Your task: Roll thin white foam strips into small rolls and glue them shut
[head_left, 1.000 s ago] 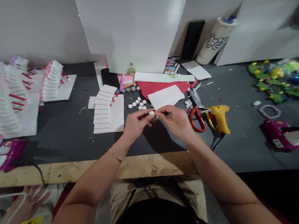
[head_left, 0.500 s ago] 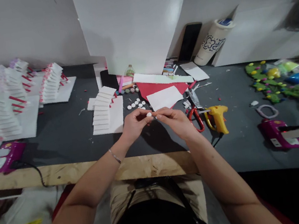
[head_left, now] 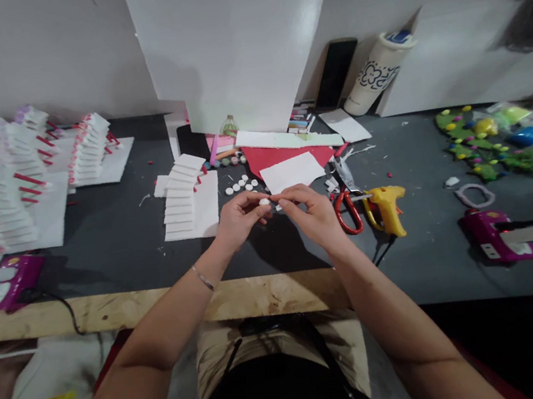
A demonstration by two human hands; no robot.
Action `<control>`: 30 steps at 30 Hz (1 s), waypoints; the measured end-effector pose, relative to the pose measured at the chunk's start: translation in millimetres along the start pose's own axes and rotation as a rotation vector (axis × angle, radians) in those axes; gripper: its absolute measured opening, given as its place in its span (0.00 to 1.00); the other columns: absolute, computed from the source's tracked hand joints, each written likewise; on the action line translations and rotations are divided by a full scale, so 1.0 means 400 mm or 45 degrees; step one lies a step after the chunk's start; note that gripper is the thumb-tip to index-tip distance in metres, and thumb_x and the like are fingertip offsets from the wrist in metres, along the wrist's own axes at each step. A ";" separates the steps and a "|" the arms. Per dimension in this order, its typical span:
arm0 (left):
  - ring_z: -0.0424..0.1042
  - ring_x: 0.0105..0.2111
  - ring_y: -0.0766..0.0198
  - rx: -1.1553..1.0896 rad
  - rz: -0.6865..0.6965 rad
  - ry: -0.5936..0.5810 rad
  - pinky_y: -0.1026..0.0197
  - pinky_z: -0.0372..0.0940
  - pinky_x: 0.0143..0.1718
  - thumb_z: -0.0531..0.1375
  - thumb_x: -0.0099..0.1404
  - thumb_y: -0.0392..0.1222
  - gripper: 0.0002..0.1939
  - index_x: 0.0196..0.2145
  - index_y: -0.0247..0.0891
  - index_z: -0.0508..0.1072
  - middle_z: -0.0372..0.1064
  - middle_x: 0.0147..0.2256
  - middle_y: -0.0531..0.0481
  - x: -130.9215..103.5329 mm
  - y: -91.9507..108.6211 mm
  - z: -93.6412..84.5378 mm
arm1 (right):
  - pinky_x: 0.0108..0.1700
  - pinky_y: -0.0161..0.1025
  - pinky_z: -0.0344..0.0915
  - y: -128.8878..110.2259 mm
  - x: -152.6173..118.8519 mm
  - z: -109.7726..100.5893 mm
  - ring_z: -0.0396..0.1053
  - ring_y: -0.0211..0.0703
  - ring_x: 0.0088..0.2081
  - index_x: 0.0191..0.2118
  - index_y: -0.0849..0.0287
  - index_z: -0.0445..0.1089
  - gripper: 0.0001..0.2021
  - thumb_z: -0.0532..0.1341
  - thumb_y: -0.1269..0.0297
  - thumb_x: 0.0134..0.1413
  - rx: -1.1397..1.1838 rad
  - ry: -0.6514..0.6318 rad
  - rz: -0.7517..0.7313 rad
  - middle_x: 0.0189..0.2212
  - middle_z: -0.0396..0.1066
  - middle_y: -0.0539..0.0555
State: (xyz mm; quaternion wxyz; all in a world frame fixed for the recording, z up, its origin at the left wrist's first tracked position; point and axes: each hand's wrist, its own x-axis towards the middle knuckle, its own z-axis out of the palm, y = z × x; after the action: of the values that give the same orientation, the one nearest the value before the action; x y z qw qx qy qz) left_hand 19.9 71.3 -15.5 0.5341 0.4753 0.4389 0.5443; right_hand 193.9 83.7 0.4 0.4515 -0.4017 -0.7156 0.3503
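Observation:
Between the thumb and forefinger of my left hand (head_left: 240,219) is a small white disc (head_left: 264,202). My right hand (head_left: 309,211) is pinched close beside it, the fingertips nearly meeting; what lies in that pinch is too small to make out. Past my left fingers lie several white discs (head_left: 240,186) on the dark table. A small white paper staircase (head_left: 179,203) with red sticks stands on a white base left of my hands. Just beyond my right hand a white sheet (head_left: 292,172) rests on red paper (head_left: 260,160).
Red-handled scissors (head_left: 348,210) and a yellow glue gun (head_left: 388,210) lie to the right. More staircase models (head_left: 4,187) stand at left. A phone (head_left: 336,74) and a tumbler (head_left: 377,74) lean at the back. Purple power strips (head_left: 492,234) sit at far right and left.
Both hands stay almost in place, with the fingertips shifting slightly around the white disc. The view has moved a little. A person's arm at the lower left has moved.

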 end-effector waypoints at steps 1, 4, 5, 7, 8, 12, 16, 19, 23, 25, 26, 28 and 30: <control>0.73 0.25 0.67 -0.045 -0.042 -0.010 0.65 0.67 0.25 0.72 0.51 0.49 0.18 0.35 0.35 0.75 0.73 0.27 0.52 0.000 0.002 0.001 | 0.45 0.44 0.68 -0.002 0.001 -0.001 0.71 0.44 0.40 0.40 0.51 0.78 0.09 0.60 0.64 0.60 -0.041 0.017 -0.017 0.36 0.75 0.53; 0.73 0.25 0.67 -0.155 -0.160 -0.041 0.67 0.65 0.24 0.73 0.49 0.49 0.20 0.35 0.35 0.75 0.74 0.27 0.52 -0.002 0.008 0.001 | 0.47 0.46 0.68 -0.005 0.004 -0.005 0.71 0.47 0.42 0.38 0.51 0.77 0.07 0.61 0.64 0.59 -0.173 0.027 -0.114 0.35 0.74 0.53; 0.73 0.25 0.67 -0.182 -0.189 -0.047 0.67 0.65 0.24 0.73 0.49 0.49 0.20 0.35 0.35 0.75 0.73 0.27 0.52 -0.003 0.010 0.002 | 0.47 0.47 0.67 -0.006 0.005 -0.007 0.70 0.47 0.42 0.37 0.50 0.77 0.06 0.61 0.64 0.59 -0.209 0.021 -0.148 0.35 0.74 0.54; 0.73 0.25 0.68 -0.219 -0.239 -0.056 0.69 0.63 0.23 0.73 0.49 0.49 0.20 0.35 0.35 0.74 0.73 0.26 0.53 -0.005 0.013 0.002 | 0.46 0.47 0.67 -0.006 0.007 -0.009 0.70 0.48 0.41 0.35 0.51 0.76 0.05 0.62 0.64 0.58 -0.263 0.014 -0.202 0.34 0.74 0.54; 0.73 0.24 0.69 -0.232 -0.257 -0.057 0.69 0.63 0.22 0.73 0.48 0.48 0.20 0.35 0.35 0.74 0.73 0.26 0.53 -0.006 0.015 0.002 | 0.46 0.46 0.67 -0.005 0.008 -0.010 0.70 0.48 0.41 0.35 0.51 0.76 0.04 0.62 0.64 0.58 -0.280 0.011 -0.220 0.34 0.74 0.54; 0.71 0.23 0.70 -0.245 -0.316 -0.105 0.70 0.62 0.21 0.74 0.48 0.47 0.19 0.33 0.36 0.74 0.73 0.24 0.54 -0.009 0.019 0.001 | 0.43 0.44 0.66 -0.003 0.008 -0.011 0.69 0.46 0.38 0.34 0.53 0.75 0.03 0.63 0.65 0.58 -0.290 0.017 -0.289 0.32 0.74 0.53; 0.70 0.22 0.71 -0.251 -0.314 -0.157 0.70 0.62 0.21 0.74 0.47 0.46 0.20 0.32 0.35 0.73 0.72 0.23 0.54 -0.010 0.019 0.002 | 0.42 0.43 0.66 -0.001 0.007 -0.008 0.69 0.45 0.38 0.33 0.54 0.74 0.03 0.63 0.66 0.58 -0.255 0.010 -0.266 0.31 0.73 0.53; 0.70 0.22 0.71 -0.195 -0.272 -0.162 0.69 0.63 0.22 0.74 0.47 0.46 0.19 0.31 0.35 0.73 0.72 0.23 0.54 -0.008 0.019 0.005 | 0.42 0.43 0.66 -0.001 0.005 -0.007 0.69 0.45 0.38 0.32 0.53 0.73 0.05 0.62 0.65 0.58 -0.239 -0.016 -0.184 0.31 0.73 0.52; 0.71 0.22 0.70 -0.104 -0.198 -0.134 0.67 0.66 0.24 0.74 0.47 0.46 0.19 0.30 0.34 0.73 0.72 0.23 0.54 -0.006 0.020 0.007 | 0.42 0.43 0.66 0.000 0.004 -0.006 0.69 0.45 0.37 0.31 0.53 0.73 0.06 0.61 0.63 0.59 -0.183 -0.030 -0.118 0.30 0.73 0.51; 0.71 0.22 0.69 -0.075 -0.175 -0.117 0.66 0.67 0.25 0.74 0.47 0.48 0.19 0.30 0.34 0.73 0.71 0.23 0.54 -0.007 0.018 0.007 | 0.41 0.43 0.66 0.002 0.004 -0.004 0.70 0.44 0.36 0.31 0.53 0.73 0.06 0.60 0.63 0.59 -0.161 -0.029 -0.117 0.30 0.73 0.52; 0.71 0.23 0.69 -0.056 -0.164 -0.105 0.66 0.68 0.25 0.73 0.47 0.48 0.20 0.30 0.34 0.73 0.71 0.23 0.54 -0.007 0.017 0.006 | 0.41 0.43 0.67 0.004 0.004 -0.003 0.70 0.44 0.36 0.32 0.53 0.73 0.07 0.60 0.63 0.60 -0.159 -0.027 -0.123 0.30 0.73 0.52; 0.72 0.23 0.68 -0.001 -0.140 -0.082 0.65 0.68 0.26 0.73 0.47 0.50 0.20 0.31 0.34 0.73 0.71 0.24 0.53 -0.007 0.011 0.004 | 0.41 0.43 0.67 0.009 0.004 0.000 0.70 0.45 0.36 0.32 0.53 0.74 0.07 0.60 0.63 0.60 -0.180 -0.025 -0.144 0.31 0.74 0.52; 0.72 0.24 0.68 0.062 -0.107 -0.062 0.64 0.69 0.27 0.72 0.49 0.51 0.20 0.31 0.34 0.74 0.72 0.25 0.53 -0.008 0.001 0.002 | 0.42 0.44 0.67 0.015 0.004 0.003 0.70 0.46 0.37 0.34 0.52 0.75 0.06 0.60 0.63 0.60 -0.221 -0.021 -0.175 0.32 0.74 0.53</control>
State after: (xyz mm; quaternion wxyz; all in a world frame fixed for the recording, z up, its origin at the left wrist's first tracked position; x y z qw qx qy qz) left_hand 20.5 68.3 -15.0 0.5554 0.4824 0.4583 0.4988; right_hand 193.7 87.3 -4.6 0.4321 -0.3863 -0.7729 0.2583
